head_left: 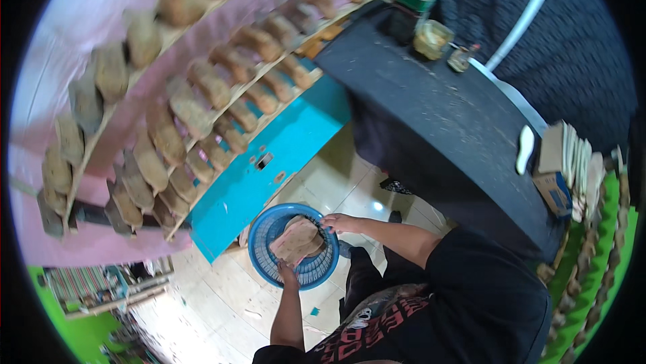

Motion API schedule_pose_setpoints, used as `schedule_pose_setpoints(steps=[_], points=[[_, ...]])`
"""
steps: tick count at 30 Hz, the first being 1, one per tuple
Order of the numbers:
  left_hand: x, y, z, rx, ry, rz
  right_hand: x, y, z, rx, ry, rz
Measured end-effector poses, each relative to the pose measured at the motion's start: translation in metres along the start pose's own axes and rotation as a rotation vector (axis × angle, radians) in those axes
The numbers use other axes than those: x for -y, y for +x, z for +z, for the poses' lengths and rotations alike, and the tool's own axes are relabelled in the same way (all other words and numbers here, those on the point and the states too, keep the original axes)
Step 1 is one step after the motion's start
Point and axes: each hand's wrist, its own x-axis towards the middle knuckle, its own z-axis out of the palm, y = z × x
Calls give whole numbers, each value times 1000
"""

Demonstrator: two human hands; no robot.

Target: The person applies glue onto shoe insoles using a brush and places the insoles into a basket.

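Note:
On the floor in front of me stands a round blue plastic basket (258, 268) with slotted sides. Inside it lie flat tan pieces (296, 239) with rounded edges; their exact kind is unclear. My left hand (287, 272) reaches over the near rim, its fingers closed at the lower edge of the tan pieces. At the basket's right rim is my right hand (340, 223), fingers bent over the edge. Part of its grip is hidden.
Rows of brown shoe lasts (165, 132) fill sloping racks at the left, above a turquoise panel (269, 169). A black-covered table (431, 108) stands right, holding jars (433, 39), a white sole-shaped piece (525, 150) and a cardboard box (552, 169). A low rack (101, 290) stands lower left.

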Motion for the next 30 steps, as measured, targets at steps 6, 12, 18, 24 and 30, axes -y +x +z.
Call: schedule_pose_setpoints(steps=[6, 12, 18, 24, 30], points=[[-3, -48, 78, 353, 80, 69, -130, -118, -99, -363, -184, -141], [-42, -107, 192, 649, 384, 153, -343, -231, -149, -663, -491, 292], [-83, -121, 298, 775, 483, 265, -361, -273, -103, -626, -73, 301], [-123, -210, 414, 752, 210, 361, -345, -332, -145, -800, 211, -434], [-124, -323, 525, 1112, 402, 648, -176, -524, -185, -674, 198, -417]])
